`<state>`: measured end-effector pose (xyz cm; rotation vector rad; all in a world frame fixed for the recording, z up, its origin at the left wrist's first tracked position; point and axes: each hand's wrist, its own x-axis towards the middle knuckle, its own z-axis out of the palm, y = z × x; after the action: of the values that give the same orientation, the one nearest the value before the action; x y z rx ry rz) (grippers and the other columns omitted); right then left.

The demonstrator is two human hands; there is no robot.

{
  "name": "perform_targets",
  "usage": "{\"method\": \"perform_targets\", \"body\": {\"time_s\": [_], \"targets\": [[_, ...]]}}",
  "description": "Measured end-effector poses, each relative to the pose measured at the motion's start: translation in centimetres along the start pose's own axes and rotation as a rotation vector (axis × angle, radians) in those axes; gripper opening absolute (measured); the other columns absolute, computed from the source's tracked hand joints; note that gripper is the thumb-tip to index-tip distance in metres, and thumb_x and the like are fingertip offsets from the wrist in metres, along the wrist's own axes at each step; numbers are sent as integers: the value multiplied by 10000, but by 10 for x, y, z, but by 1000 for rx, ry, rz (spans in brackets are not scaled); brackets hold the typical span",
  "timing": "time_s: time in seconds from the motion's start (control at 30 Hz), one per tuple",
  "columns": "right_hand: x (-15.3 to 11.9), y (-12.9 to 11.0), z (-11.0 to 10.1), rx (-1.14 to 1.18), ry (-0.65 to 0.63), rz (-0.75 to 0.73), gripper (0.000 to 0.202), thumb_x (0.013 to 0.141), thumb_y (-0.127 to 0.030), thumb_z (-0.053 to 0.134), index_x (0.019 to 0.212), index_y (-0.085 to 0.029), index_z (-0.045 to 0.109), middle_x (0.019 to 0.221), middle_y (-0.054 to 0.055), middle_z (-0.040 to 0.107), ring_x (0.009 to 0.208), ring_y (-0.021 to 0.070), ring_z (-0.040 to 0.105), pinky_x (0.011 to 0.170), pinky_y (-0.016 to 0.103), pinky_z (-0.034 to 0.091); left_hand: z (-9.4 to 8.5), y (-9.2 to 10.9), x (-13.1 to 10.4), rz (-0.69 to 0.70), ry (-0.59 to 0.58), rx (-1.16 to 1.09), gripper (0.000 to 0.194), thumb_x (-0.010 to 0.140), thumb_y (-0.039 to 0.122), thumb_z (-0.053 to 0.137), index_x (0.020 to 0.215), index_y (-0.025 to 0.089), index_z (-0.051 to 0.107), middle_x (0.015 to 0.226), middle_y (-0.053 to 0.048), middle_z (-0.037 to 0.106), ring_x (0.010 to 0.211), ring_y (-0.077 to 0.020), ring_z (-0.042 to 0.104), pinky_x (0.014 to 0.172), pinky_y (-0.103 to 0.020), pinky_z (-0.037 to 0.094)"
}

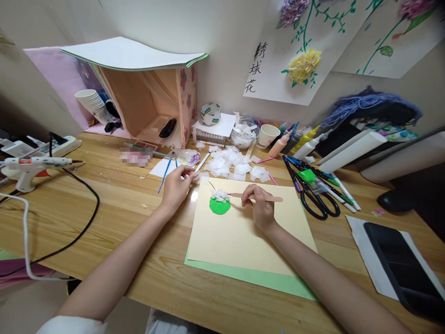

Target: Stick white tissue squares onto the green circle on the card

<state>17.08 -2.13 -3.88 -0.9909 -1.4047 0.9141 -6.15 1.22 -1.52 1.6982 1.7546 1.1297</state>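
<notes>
Your right hand: closed round one wooden stick, tip at white tufts on a green disc (cream sheet, upper left). Your left hand: fingers nearly together beside a white scrap; grip, cannot tell.

Pink item pixelated, purple flower cut at top, grip of left hand unclear

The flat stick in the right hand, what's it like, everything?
The stick is thin, light brown and wooden-looking, with a rounded end. The right hand grips its middle over the cream paper, the stick pointing crosswise to the white scraps on the green circle. I can't tell if its tip touches them.
</notes>
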Motion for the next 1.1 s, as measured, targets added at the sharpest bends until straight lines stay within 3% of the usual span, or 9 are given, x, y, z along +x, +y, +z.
{"method": "perform_targets", "body": {"time_s": [0.17, 0.33, 0.53, 0.63, 0.73, 0.9, 1.1], "targets": [[-2, 0, 0, -122, -153, -96, 495, 953, -388, 304, 557, -198, 533, 506, 3, 506, 465, 122, 457, 475, 266, 380, -7, 7, 2, 28, 32, -41, 180, 768, 336, 583, 808, 184, 672, 837, -19, 694, 680, -128, 544, 640, -253, 417], [-3, -2, 1, -225, -235, -264, 446, 961, -308, 290, 595, -204, 522, 513, -1, 507, 506, 129, 483, 548, 280, 402, -7, 16, 0, 22, -28, -151, 180, 759, 338, 599, 794, 177, 671, 829, -18, 692, 714, -132, 564, 634, -251, 414], [-2, -5, 1, -244, -257, -324, 424, 962, -254, 283, 605, -203, 506, 517, -4, 506, 510, 128, 482, 553, 276, 390, -4, 39, -16, 82, -346, -224, 160, 753, 336, 625, 751, 186, 682, 764, -6, 683, 654, -121, 536, 596, -251, 391], [-3, -5, 0, -264, -188, -330, 427, 959, -262, 295, 591, -203, 502, 510, -4, 501, 501, 129, 476, 550, 276, 384, -3, 43, -23, 158, -572, -214, 131, 761, 312, 630, 740, 200, 694, 764, -6, 686, 678, -128, 550, 602, -251, 386], [-3, -5, 0, -278, -135, -310, 431, 958, -275, 298, 584, -205, 499, 497, -5, 489, 485, 130, 463, 549, 279, 383, -2, 41, -26, 229, -720, -195, 125, 771, 312, 634, 767, 210, 706, 760, -6, 686, 695, -132, 562, 637, -252, 399], [-2, -7, 1, -289, -163, -317, 433, 961, -272, 289, 586, -203, 495, 511, 0, 496, 496, 129, 475, 557, 276, 389, 0, 37, -28, 271, -831, -165, 143, 791, 302, 622, 819, 194, 710, 820, -24, 698, 767, -140, 595, 718, -251, 421], [-1, -8, 2, -272, -187, -266, 444, 965, -294, 293, 584, -203, 503, 507, -2, 493, 500, 126, 494, 555, 273, 396, 2, 37, -28, 278, -868, -141, 153, 797, 289, 619, 835, 172, 710, 804, -28, 689, 746, -128, 594, 692, -231, 418]]}}
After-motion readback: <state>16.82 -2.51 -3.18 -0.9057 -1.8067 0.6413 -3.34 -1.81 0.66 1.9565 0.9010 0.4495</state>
